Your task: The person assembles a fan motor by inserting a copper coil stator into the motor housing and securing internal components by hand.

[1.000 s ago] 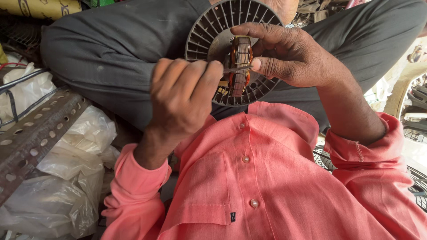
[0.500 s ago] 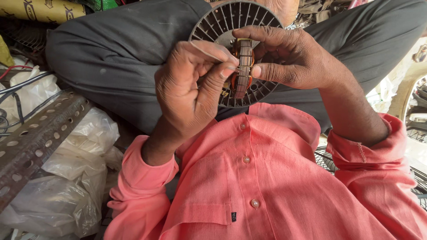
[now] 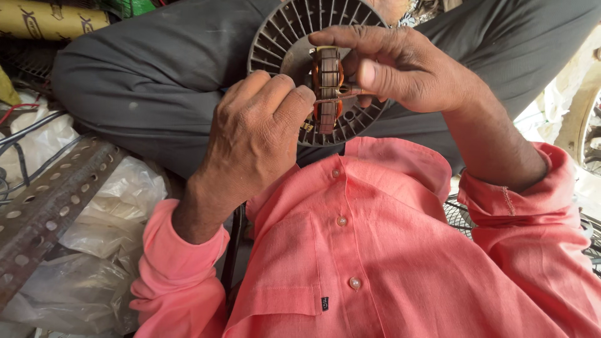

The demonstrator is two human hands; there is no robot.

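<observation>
- Left hand [image 3: 250,134]: fingers pinched shut on a thin copper wire [image 3: 328,98].
- Right hand [image 3: 400,66]: fingers closed around a wound motor core [image 3: 326,87], held upright in front of the lap.
- Round grey slotted fan housing [image 3: 275,44]: behind the core, resting on dark trousers [image 3: 156,69].
- Perforated metal strip [image 3: 50,200] and plastic bags [image 3: 119,206]: at left.

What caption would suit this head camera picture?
Right hand holds a small copper-wound coil while left hand pinches its wire, above a round slotted cover.

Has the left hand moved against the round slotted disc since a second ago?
Yes. The left hand has risen from below the slotted disc to level with its middle, fingertips at the wound core held by the right hand.
</observation>
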